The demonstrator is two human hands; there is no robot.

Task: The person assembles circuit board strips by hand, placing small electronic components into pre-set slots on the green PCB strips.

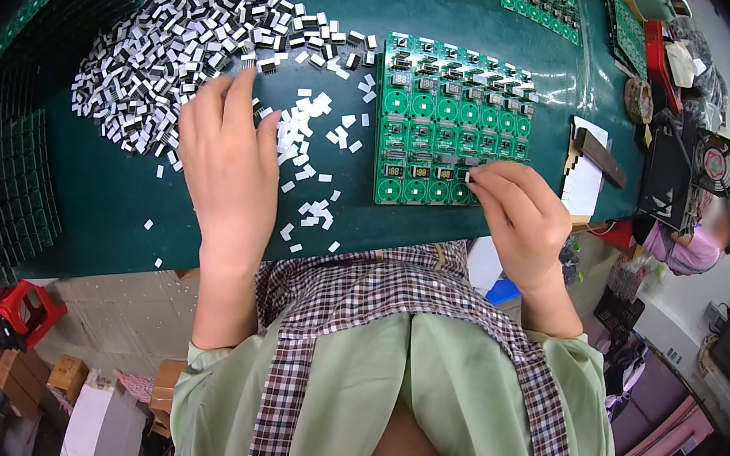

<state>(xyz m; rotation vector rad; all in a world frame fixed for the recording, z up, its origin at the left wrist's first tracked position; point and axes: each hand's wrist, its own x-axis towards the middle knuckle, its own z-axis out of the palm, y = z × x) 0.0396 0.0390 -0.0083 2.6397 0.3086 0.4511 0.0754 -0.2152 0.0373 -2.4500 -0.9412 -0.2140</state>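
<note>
A green panel of circuit boards (419,133) lies on the table in front of me, with rows of small digit displays (421,172) fitted across it. My right hand (522,213) is at its near right part, thumb and forefinger pinched on a small digit display (472,176) against the near row; the fingers partly cover it. On the left, my left hand (232,156) reaches over the edge of a heap of loose digit displays (164,64), white-topped with dark sides. Its fingers are extended, the thumb apart, and the fingertips touch the heap.
Small flat white pieces (297,132) are scattered between heap and panel. Stacks of green circuit boards (14,182) line the table's left side. More boards (544,6) lie at the back. On the right are a dark bar (599,157) on white paper and a tape roll (637,102). Another person (692,249) is beyond.
</note>
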